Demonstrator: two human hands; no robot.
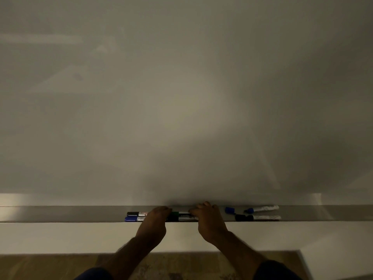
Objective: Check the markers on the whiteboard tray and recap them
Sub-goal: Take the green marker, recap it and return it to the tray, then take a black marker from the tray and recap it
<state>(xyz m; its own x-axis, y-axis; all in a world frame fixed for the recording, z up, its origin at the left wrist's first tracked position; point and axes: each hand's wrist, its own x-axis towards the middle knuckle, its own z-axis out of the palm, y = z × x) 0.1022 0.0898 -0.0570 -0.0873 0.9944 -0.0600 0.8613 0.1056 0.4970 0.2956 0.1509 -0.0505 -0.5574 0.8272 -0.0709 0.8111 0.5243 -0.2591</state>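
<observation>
Several markers lie in the grey whiteboard tray. My left hand and my right hand both close on a green marker at the tray's middle, left fingers at its green cap end, right fingers on its white barrel. A second dark-capped marker lies just in front of it. Left of my hands rest a black-capped marker and a blue-capped marker. To the right lie a loose blue cap, a blue marker with its tip bare, and a black marker.
The blank whiteboard fills the view above the tray. Below the tray is a white wall band, then wooden floor. The light is dim.
</observation>
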